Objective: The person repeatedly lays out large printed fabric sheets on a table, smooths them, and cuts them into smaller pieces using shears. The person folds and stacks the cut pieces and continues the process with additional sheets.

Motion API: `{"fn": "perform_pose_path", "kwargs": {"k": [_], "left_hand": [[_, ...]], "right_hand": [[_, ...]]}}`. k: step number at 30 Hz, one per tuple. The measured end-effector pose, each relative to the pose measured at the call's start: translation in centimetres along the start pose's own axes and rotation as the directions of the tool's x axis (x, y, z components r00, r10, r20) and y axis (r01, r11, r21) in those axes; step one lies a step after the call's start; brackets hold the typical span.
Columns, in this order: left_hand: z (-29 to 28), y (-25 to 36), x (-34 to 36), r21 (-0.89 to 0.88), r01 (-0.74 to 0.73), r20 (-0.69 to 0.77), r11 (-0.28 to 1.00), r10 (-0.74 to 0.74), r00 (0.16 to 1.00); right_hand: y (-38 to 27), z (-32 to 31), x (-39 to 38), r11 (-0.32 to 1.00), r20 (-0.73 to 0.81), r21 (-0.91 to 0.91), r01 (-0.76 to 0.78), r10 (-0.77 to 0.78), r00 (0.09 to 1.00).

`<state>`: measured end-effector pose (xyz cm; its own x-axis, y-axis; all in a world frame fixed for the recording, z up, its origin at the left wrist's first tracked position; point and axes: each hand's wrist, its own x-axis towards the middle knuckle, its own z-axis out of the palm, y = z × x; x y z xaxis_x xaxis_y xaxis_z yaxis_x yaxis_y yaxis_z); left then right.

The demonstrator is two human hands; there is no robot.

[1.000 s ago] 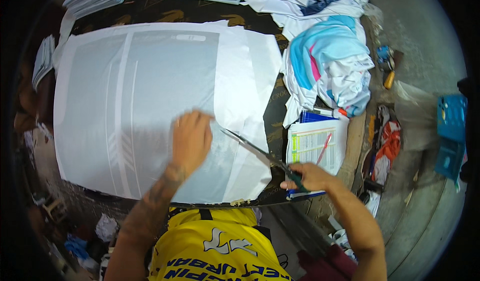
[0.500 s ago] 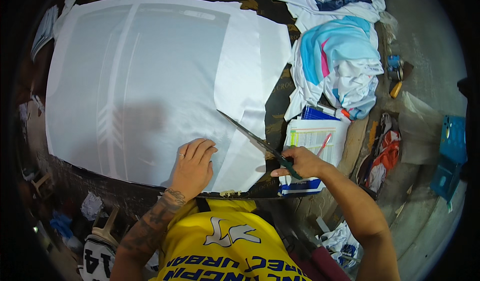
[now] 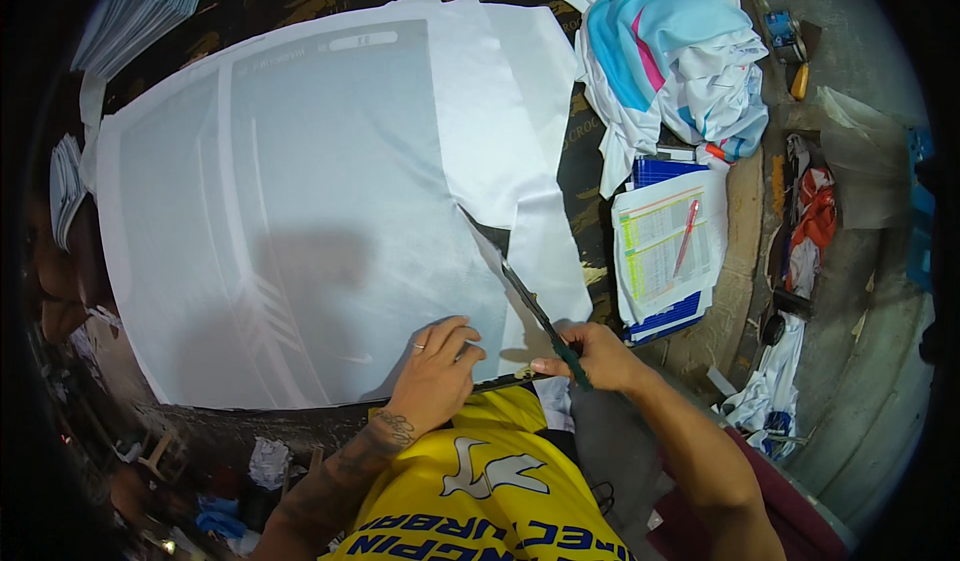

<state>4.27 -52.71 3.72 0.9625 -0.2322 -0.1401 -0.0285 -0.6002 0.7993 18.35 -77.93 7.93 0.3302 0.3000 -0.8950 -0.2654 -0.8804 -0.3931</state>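
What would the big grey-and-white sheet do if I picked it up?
The sheet would probably flop, since soft creases run through it near the tips of the scissors. It lies flat and looks thin, so it's likely light for its size.

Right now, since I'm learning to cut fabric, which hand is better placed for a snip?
The right hand, I'd judge: it holds the scissors, whose blades lie along the grey panel's edge. The left hand holds no tool and appears to rest on the panel.
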Motion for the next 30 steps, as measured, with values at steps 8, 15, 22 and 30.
{"fn": "perform_pose_path", "kwargs": {"k": [8,15,22,30], "left_hand": [[-3.1,-3.2,0.3,-0.127,-0.038,0.165,0.991,0.059,0.985],[-3.5,-4.6,0.5,-0.16,0.007,0.315,0.987,0.044,0.948],[-3.6,-5.4,0.7,-0.256,-0.072,0.251,0.964,0.138,0.958],[-4.1,-5.9,1.2,-0.298,-0.071,0.301,0.952,0.164,0.939]], "right_hand": [[-5.1,7.1,0.9,0.936,-0.157,0.351,0.036,0.021,0.987],[-10.9,6.8,3.1,0.846,-0.123,0.533,0.03,0.042,0.991],[-14.0,4.2,6.7,0.873,-0.072,0.484,-0.056,0.103,0.992],[-18.4,0.3,9.5,0.884,-0.167,0.467,0.019,0.067,0.984]]}}
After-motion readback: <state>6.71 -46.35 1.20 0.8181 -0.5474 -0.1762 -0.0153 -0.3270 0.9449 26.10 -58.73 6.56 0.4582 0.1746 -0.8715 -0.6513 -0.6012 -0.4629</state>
